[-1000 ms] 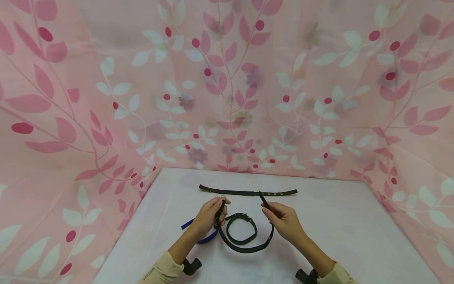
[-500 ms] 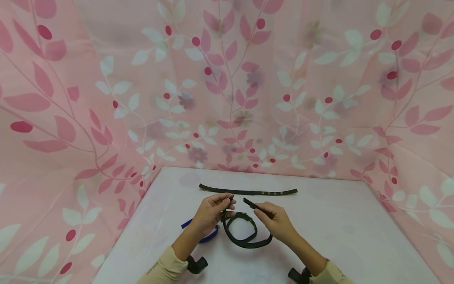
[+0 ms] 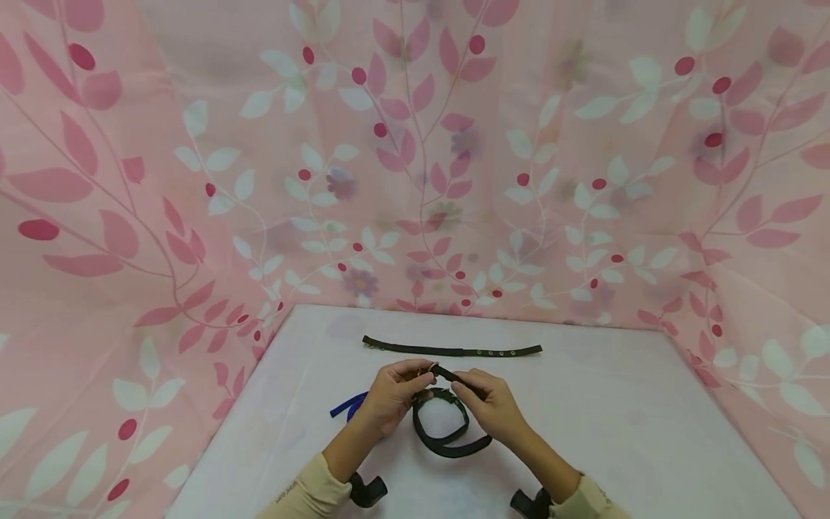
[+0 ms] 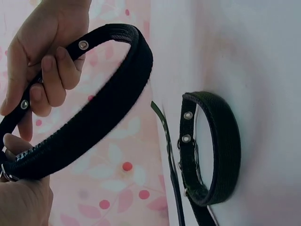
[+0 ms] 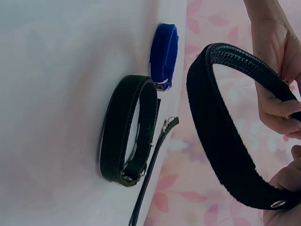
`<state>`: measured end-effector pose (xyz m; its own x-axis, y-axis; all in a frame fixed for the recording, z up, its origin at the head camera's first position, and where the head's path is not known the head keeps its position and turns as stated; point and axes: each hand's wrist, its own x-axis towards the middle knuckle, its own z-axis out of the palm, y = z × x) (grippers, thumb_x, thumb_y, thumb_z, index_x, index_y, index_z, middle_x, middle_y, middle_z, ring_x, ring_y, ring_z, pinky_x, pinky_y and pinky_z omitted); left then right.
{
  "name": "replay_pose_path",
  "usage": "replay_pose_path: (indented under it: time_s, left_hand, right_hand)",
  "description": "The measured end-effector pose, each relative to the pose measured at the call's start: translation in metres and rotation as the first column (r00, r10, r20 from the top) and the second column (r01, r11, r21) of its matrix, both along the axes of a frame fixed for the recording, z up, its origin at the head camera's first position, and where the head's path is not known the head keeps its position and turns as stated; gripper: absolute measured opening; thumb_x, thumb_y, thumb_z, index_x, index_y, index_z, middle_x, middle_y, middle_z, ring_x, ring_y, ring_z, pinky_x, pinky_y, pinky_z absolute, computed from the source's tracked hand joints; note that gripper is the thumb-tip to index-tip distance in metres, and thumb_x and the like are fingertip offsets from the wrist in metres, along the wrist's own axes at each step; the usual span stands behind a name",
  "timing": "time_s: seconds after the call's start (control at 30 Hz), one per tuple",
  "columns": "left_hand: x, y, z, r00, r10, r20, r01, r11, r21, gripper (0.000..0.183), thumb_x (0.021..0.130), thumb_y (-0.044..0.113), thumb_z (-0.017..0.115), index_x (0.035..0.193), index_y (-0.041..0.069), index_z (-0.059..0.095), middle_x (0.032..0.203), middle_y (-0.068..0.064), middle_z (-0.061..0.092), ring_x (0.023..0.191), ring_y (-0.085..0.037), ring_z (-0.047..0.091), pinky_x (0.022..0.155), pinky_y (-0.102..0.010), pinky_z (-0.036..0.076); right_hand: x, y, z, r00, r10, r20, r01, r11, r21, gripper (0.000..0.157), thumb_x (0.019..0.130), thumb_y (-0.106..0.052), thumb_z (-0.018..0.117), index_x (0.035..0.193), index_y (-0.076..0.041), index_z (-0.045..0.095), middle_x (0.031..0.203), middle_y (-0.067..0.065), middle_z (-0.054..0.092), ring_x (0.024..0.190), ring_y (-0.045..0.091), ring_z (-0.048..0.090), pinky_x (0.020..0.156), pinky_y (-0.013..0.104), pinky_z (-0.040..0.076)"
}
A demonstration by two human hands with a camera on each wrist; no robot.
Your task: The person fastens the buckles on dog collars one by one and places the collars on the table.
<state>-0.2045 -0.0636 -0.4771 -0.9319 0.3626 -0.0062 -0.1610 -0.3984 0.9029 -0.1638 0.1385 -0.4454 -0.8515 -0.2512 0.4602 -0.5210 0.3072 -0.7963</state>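
My left hand [image 3: 391, 398] pinches the buckle end of a black collar [image 4: 101, 120], just above the table. My right hand [image 3: 498, 412] grips the same collar's narrow strap, which has metal eyelets. Its tip meets the metal buckle [image 4: 8, 173] at my left fingers; whether it passes through is hidden. The collar's wide padded part hangs below both hands as a loop. Under it, a dark green collar [image 5: 115, 127] lies on the table, fastened in a ring. A blue collar [image 5: 162, 52] rests beside that, partly behind my left arm in the head view.
A dark strap collar [image 3: 447, 352] with eyelets lies stretched out toward the back of the white table [image 3: 622, 404]. Pink floral cloth [image 3: 415, 180] hangs behind and along the sides. Black wrist devices [image 3: 368, 491] sit under both forearms.
Both hands have come together. The right hand has brought the strap tip leftward to the buckle, while the left hand has shifted slightly right. The collar's loop has closed up.
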Motion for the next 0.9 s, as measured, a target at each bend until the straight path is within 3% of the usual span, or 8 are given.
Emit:
replay_pose_path:
  time_s: [0.17, 0.3, 0.43, 0.63, 0.77, 0.9]
  left_hand:
    - [0.002, 0.003, -0.001, 0.999, 0.04, 0.016, -0.04, 0.999, 0.001, 0.013, 0.094, 0.012, 0.068, 0.103, 0.013, 0.077, 0.095, 0.001, 0.071, 0.087, -0.012, 0.064, 0.075, -0.024, 0.059]
    - [0.004, 0.004, -0.001, 0.998, 0.059, -0.008, -0.059, 0.998, -0.016, 0.024, 0.096, 0.018, 0.065, 0.112, 0.002, 0.073, 0.093, -0.001, 0.071, 0.087, -0.013, 0.064, 0.074, -0.025, 0.059]
    - [0.002, 0.002, -0.001, 0.995, 0.077, -0.061, -0.082, 0.993, -0.085, 0.036, 0.094, 0.014, 0.068, 0.122, -0.009, 0.065, 0.097, 0.0, 0.072, 0.079, -0.011, 0.065, 0.072, -0.023, 0.058]
    - [-0.001, -0.003, -0.005, 0.984, 0.057, -0.17, -0.091, 0.975, -0.204, 0.033, 0.09, 0.011, 0.072, 0.117, -0.008, 0.067, 0.096, -0.002, 0.073, 0.069, -0.01, 0.064, 0.069, -0.022, 0.057]
    - [0.0, 0.0, -0.008, 0.978, 0.011, -0.209, -0.05, 0.982, -0.181, 0.034, 0.09, 0.008, 0.072, 0.116, -0.011, 0.066, 0.096, -0.001, 0.074, 0.077, -0.013, 0.068, 0.071, -0.025, 0.059]
    - [0.002, 0.007, -0.009, 0.971, -0.014, -0.237, -0.023, 0.988, -0.152, 0.035, 0.091, 0.006, 0.07, 0.118, -0.015, 0.062, 0.1, -0.001, 0.073, 0.086, -0.012, 0.069, 0.076, -0.028, 0.06]
  right_hand:
    - [-0.007, -0.004, -0.014, 0.999, -0.016, 0.044, 0.017, 1.0, -0.012, 0.014, 0.092, -0.001, 0.066, 0.103, 0.001, 0.074, 0.072, 0.004, 0.058, 0.062, 0.001, 0.043, 0.049, 0.02, 0.039]
    - [-0.017, -0.003, -0.031, 0.997, -0.031, 0.073, 0.031, 0.999, -0.01, 0.015, 0.092, -0.006, 0.068, 0.106, -0.002, 0.074, 0.074, 0.005, 0.06, 0.063, 0.002, 0.045, 0.05, 0.02, 0.04]
    - [-0.019, -0.001, -0.034, 0.995, -0.023, 0.097, 0.023, 1.0, 0.006, 0.014, 0.092, -0.013, 0.07, 0.103, -0.007, 0.076, 0.073, 0.001, 0.06, 0.063, 0.003, 0.046, 0.051, 0.019, 0.04]
    - [-0.02, 0.004, -0.034, 0.992, 0.021, 0.127, -0.025, 0.999, 0.029, 0.017, 0.091, -0.016, 0.071, 0.101, -0.004, 0.077, 0.07, -0.002, 0.056, 0.063, 0.003, 0.045, 0.052, 0.019, 0.038]
    - [-0.02, 0.003, -0.037, 0.992, 0.072, 0.104, -0.072, 0.997, -0.007, 0.018, 0.093, -0.013, 0.068, 0.105, -0.001, 0.076, 0.076, 0.005, 0.064, 0.067, 0.002, 0.048, 0.054, 0.02, 0.042]
    - [-0.02, -0.001, -0.039, 0.993, 0.088, 0.083, -0.085, 0.996, -0.041, 0.02, 0.095, -0.008, 0.065, 0.112, 0.001, 0.072, 0.092, 0.013, 0.071, 0.076, 0.002, 0.058, 0.063, 0.02, 0.052]
